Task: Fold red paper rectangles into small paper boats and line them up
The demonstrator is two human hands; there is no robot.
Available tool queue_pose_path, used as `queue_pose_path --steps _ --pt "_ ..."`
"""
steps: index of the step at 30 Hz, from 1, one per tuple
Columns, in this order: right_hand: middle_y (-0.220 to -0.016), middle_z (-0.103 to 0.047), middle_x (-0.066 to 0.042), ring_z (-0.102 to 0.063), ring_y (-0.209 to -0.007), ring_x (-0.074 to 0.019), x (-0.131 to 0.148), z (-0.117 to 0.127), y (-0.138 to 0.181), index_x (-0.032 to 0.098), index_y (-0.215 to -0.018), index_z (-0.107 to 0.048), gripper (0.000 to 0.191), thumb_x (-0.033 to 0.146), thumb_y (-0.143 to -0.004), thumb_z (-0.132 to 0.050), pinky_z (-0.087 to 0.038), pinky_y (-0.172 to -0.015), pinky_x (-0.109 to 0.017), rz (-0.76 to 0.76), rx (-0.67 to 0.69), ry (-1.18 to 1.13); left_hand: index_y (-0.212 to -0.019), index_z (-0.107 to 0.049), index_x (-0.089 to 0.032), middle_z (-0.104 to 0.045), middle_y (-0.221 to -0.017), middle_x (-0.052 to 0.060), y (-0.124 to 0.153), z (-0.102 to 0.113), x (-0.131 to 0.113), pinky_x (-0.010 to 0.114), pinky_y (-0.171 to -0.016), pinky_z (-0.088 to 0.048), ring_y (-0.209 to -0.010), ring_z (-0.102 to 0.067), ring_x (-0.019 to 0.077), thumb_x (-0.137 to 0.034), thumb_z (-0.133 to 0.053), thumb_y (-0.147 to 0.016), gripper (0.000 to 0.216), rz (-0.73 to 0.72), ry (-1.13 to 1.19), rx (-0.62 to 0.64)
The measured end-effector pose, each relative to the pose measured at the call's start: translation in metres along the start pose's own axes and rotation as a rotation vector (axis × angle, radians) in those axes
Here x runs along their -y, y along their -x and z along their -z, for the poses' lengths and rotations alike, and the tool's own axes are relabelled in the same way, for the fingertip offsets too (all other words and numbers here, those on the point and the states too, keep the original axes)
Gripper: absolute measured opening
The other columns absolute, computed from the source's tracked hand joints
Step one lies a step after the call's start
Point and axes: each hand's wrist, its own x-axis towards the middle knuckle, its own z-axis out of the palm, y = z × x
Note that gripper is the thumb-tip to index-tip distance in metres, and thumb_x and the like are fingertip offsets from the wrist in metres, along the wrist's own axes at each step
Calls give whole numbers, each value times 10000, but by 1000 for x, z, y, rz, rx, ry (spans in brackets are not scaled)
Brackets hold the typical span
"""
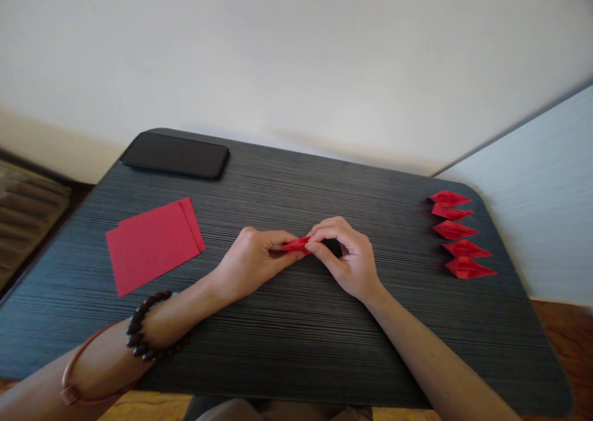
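Observation:
A small folded red paper piece (296,244) is held just above the middle of the dark table. My left hand (254,260) pinches its left end between thumb and fingers. At its right end, the thumb and fingertips of my right hand (346,254) close on the paper. Fingers cover both ends, so its full shape is partly hidden. To the left of my left hand lie red paper sheets (152,242), overlapping and slightly askew.
Several folded red paper boats (455,230) stand in a column near the right edge of the dark table (296,347). A black smartphone (176,154) lies at the back left. A pale wall (296,62) rises behind the table, with a light panel (532,204) at the right.

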Motion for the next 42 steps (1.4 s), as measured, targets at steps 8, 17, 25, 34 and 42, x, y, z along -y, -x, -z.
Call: queue_pose_path --steps 8,17,25,34,42 --pt "-798 -625 0 -612 -746 -141 -2 -7 4 221 -800 -556 95 216 -809 -651 -503 -724 -314 -115 -106 -82 -914 -725 -201 -724 -756 -29 -3 0 -2 180 -563 -436 -672 -641 138 -326 -595 -820 204 36 25 52" --pt "-817 -643 -6 -623 -768 -147 -6 -7 5 224 -833 -594 65 223 -809 -654 -501 -737 -314 -148 -97 -108 -946 -714 -178 -704 -721 -14 -2 0 -6 176 -499 -391 -610 -607 119 -410 -558 -849 297 52 53 74" --pt "-780 -642 5 -611 -745 -142 -8 -7 5 231 -812 -619 85 259 -780 -692 -495 -705 -293 -191 -116 -150 -825 -727 -158 -711 -735 1 -1 2 -7 195 -575 -439 -680 -635 142 -370 -503 -893 316 -21 7 19" --pt "-839 -654 -6 -618 -761 -138 -6 -6 4 227 -970 -603 189 287 -801 -661 -513 -729 -299 -236 -98 -248 -784 -718 -145 -707 -707 8 -2 3 -3 217 -613 -479 -685 -642 150 -380 -498 -899 342 17 107 -6" --pt "-730 -607 3 -550 -657 -123 -6 -4 3 204 -801 -607 97 278 -856 -578 -453 -621 -275 -216 -14 -89 -1034 -669 -148 -722 -915 44 -7 2 0 234 -704 -552 -762 -668 143 -387 -579 -854 312 71 346 -33"
